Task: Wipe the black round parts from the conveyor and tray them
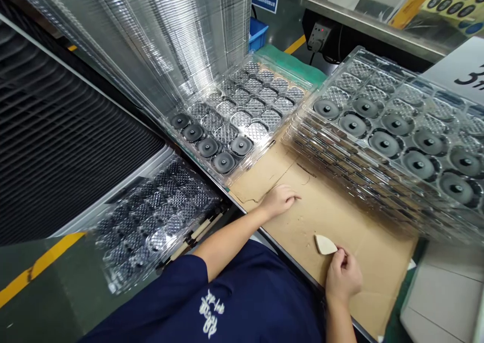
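My right hand pinches a small cream wedge-shaped pad by its narrow end, just over the cardboard sheet. What the pad is made of I cannot make out. My left hand lies low over the cardboard, fingers loosely bent with one stretched out, and holds nothing. Beyond it sits a clear plastic tray with several dark round parts in its near-left pockets. To the right, a stack of clear trays carries several grey round parts in its top layer.
A tall stack of clear trays rises behind the left tray. Another clear tray lies lower left beside a dark ribbed stack. At the back are a blue bin, a power socket and a metal-edged bench.
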The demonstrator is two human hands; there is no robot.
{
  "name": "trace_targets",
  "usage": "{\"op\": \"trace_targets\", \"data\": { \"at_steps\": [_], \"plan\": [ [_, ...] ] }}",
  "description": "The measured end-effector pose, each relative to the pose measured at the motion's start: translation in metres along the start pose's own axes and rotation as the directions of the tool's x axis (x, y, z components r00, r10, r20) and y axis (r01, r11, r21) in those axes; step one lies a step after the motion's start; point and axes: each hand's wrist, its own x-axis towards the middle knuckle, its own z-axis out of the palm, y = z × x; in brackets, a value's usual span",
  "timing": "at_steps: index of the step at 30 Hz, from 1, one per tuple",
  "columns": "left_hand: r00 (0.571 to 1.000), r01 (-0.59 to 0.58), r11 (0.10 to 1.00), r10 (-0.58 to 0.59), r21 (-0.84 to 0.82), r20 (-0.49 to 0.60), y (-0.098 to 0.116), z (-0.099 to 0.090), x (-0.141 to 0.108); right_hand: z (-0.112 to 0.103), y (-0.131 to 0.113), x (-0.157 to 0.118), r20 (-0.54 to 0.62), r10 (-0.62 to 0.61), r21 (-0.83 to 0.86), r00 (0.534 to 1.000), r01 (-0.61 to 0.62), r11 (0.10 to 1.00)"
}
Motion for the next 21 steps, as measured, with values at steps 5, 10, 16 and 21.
{"op": "trace_targets", "data": {
  "at_steps": [5,10,16,21],
  "plan": [
    [0.999,0.036,0.999,-0.037,-0.016,-0.029,0.001,0.001,0.001,-0.003,-0.008,-0.002,0.031,-0.038,0.054,0.999,0.036,0.998],
    [0.998,0.053,0.998,-0.054,-0.030,-0.031,0.001,-0.001,0.001,0.008,-0.037,-0.019,0.142,-0.221,-0.014,0.965,0.225,0.974],
    [0.997,0.078,0.994,-0.078,-0.075,0.001,0.001,-0.008,-0.006,-0.004,-0.041,-0.018,0.202,-0.219,-0.127,0.955,0.247,0.961],
    [0.989,0.141,0.980,-0.133,-0.142,0.063,0.003,-0.016,-0.009,-0.100,-0.038,0.006,0.348,-0.344,-0.099,0.872,0.399,0.912]
  ]
}}
